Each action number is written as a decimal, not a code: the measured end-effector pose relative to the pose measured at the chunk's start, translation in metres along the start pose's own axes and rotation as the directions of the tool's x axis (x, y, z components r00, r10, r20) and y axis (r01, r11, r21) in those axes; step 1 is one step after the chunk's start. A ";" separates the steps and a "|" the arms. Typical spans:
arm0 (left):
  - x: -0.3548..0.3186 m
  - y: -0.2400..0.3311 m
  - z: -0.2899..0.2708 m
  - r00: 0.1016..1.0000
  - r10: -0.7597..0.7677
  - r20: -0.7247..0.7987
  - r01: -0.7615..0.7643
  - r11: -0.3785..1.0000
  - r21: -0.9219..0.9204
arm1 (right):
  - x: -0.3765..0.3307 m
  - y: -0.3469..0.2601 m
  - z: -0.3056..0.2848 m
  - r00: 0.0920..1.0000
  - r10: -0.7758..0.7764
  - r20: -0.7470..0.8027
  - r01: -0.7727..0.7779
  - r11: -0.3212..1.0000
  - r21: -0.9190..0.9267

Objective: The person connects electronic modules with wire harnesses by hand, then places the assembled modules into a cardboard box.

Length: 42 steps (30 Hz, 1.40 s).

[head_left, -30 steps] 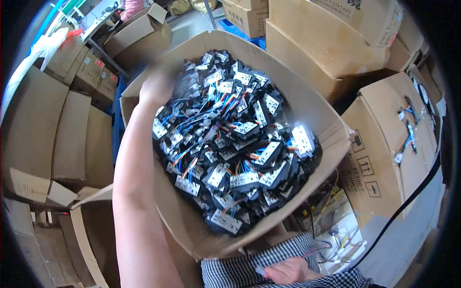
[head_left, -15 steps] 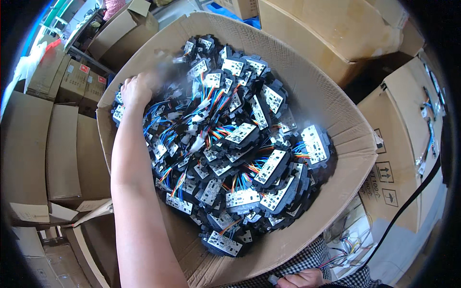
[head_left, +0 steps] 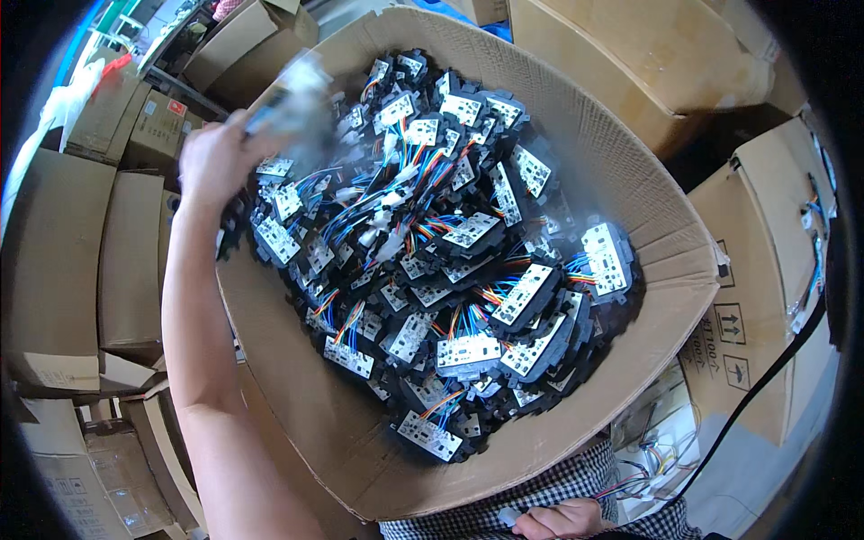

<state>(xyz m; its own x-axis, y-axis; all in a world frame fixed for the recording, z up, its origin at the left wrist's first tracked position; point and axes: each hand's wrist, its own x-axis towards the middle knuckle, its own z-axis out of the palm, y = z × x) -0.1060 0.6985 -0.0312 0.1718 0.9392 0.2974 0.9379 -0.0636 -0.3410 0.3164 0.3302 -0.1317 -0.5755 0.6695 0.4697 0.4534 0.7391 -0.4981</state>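
Note:
My left hand (head_left: 216,157) is raised at the upper left of a large cardboard box, its fingers closed on a circuit board module (head_left: 301,99). Motion blurs this piece; white and blue patches show on it. Below it the box holds a heap of similar black modules with pale circuit boards (head_left: 468,351) and coloured wires ending in white connectors (head_left: 387,211). At the bottom edge, my right hand (head_left: 565,520) is closed around a wire connector (head_left: 509,516), whose pale end sticks out. Coloured wires (head_left: 621,490) lead away from this hand.
The walls of the open cardboard box (head_left: 630,396) enclose the heap. More cartons stand at the left (head_left: 49,261), top right (head_left: 621,72) and right (head_left: 747,297). A black cable (head_left: 756,396) arcs along the right side. Checked cloth (head_left: 468,526) lies below the box's near edge.
My left hand has lifted from the heap's upper left edge, moving left with a module in it. My right hand has stayed nearly still. The whole view has shifted slightly.

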 end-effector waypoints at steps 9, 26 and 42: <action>-0.020 0.063 0.063 0.916 0.017 0.401 -0.029 0.999 0.024 | 0.007 -0.006 0.000 0.999 0.034 0.008 -0.033 0.999 -0.012; -0.018 0.048 0.093 0.940 -0.112 0.323 0.106 0.994 0.039 | -0.004 0.002 0.007 0.996 -0.089 -0.020 0.088 0.995 -0.052; -0.023 0.038 0.096 0.969 0.008 0.247 0.014 0.996 -0.089 | -0.010 0.013 0.015 0.974 -0.223 -0.044 0.218 0.971 -0.100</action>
<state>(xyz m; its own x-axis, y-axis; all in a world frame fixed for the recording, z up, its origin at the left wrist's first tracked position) -0.1031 0.7071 -0.1362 0.0998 0.9929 0.0646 0.9634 -0.0802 -0.2560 0.3174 0.3320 -0.1536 -0.6315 0.4905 0.6005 0.3829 0.8707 -0.3086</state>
